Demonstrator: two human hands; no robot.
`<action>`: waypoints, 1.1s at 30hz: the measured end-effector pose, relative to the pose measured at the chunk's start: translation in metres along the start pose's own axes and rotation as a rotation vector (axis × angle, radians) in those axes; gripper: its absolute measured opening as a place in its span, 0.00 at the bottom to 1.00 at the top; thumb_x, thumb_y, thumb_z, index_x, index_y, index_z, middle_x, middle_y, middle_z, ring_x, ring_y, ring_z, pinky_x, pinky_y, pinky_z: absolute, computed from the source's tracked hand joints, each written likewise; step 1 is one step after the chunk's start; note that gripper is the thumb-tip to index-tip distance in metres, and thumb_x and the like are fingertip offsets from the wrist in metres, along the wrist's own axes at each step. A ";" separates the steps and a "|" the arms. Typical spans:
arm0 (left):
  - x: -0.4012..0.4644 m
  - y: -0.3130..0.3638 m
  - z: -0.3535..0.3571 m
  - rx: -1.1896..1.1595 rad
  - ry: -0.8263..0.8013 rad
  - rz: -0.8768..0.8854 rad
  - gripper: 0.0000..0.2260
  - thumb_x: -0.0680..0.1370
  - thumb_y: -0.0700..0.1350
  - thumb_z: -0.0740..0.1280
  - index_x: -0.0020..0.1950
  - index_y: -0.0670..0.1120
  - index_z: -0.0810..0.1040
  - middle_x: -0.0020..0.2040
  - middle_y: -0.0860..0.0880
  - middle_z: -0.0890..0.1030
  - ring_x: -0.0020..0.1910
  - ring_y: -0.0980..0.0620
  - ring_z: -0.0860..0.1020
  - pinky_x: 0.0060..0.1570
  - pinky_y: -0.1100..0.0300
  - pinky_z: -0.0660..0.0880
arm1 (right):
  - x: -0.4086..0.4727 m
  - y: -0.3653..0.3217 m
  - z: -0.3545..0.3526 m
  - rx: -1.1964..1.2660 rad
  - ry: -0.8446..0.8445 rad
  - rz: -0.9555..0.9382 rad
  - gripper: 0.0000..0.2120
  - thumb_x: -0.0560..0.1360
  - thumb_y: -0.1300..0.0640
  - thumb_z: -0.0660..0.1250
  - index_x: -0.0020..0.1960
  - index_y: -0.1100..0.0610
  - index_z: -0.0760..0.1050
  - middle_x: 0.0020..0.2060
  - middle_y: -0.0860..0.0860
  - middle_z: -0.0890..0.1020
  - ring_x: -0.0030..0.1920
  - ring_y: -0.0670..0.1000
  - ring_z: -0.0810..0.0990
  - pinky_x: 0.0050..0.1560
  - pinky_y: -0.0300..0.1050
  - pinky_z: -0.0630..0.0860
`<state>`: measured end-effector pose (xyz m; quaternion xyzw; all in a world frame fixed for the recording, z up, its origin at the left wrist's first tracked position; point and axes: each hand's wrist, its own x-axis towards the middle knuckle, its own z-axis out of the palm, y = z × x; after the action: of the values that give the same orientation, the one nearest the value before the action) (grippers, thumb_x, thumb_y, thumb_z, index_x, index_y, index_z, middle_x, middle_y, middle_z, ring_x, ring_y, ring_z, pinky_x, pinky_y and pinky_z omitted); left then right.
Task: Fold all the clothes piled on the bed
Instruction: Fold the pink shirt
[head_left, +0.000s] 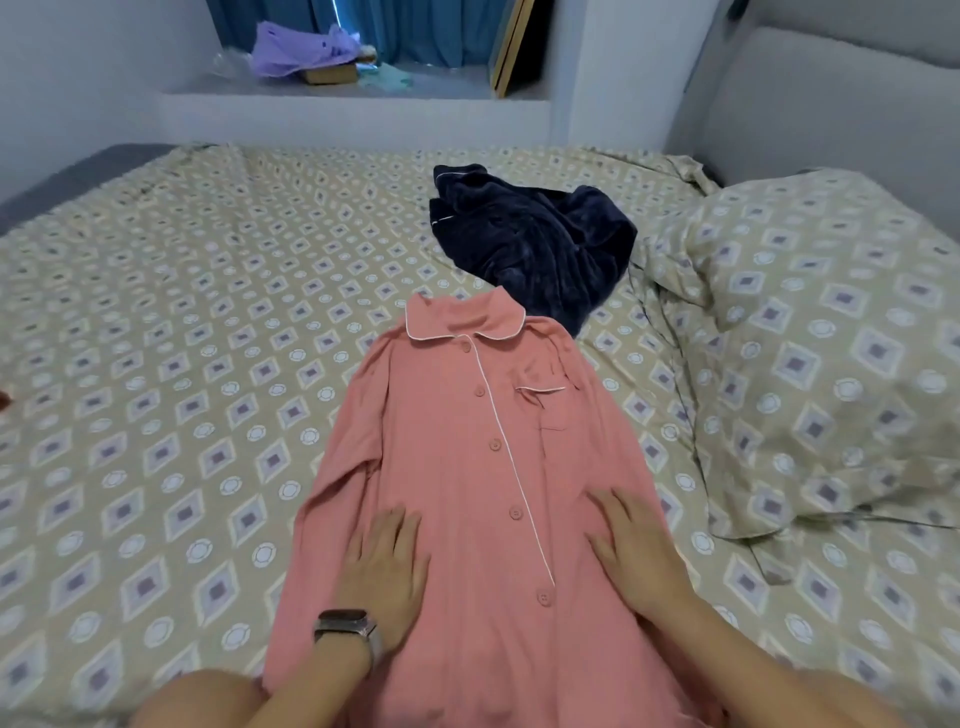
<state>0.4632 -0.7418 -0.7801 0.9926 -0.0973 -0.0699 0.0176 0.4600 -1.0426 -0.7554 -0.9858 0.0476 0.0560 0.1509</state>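
The pink shirt (467, 467), lying lengthwise away, is being pressed by the flat, open left hand (387, 561) and right hand (631, 545).

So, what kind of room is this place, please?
Most likely a bedroom in a home. A bed with a patterned sheet fills the view, a matching pillow lies at the right, and a padded headboard stands behind it.

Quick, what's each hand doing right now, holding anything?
Left hand: open, flat on the pink pajama shirt, holding nothing.
Right hand: open, flat on the same shirt, holding nothing.
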 end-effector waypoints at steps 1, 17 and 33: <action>-0.007 0.006 0.002 -0.025 -0.003 -0.031 0.23 0.76 0.53 0.53 0.61 0.45 0.79 0.60 0.44 0.80 0.58 0.45 0.80 0.62 0.49 0.69 | -0.007 0.002 -0.002 -0.001 0.031 0.105 0.35 0.75 0.34 0.53 0.76 0.51 0.58 0.72 0.54 0.64 0.70 0.57 0.65 0.69 0.52 0.63; -0.040 0.028 -0.027 -0.170 -0.134 0.086 0.44 0.62 0.64 0.31 0.74 0.57 0.63 0.74 0.54 0.63 0.74 0.49 0.57 0.73 0.56 0.54 | -0.039 -0.026 -0.117 0.859 0.254 0.390 0.07 0.75 0.67 0.63 0.51 0.62 0.77 0.35 0.52 0.79 0.33 0.50 0.76 0.29 0.33 0.74; -0.038 0.011 -0.043 -1.467 -0.276 -0.499 0.09 0.75 0.49 0.69 0.41 0.44 0.78 0.33 0.45 0.78 0.32 0.49 0.75 0.33 0.58 0.71 | -0.047 -0.142 -0.015 0.386 -0.210 -0.198 0.11 0.71 0.60 0.69 0.52 0.52 0.82 0.37 0.32 0.80 0.43 0.33 0.79 0.49 0.33 0.72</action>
<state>0.4300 -0.7440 -0.7319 0.7023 0.1982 -0.2406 0.6400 0.4305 -0.9084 -0.6933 -0.9272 -0.0553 0.1332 0.3456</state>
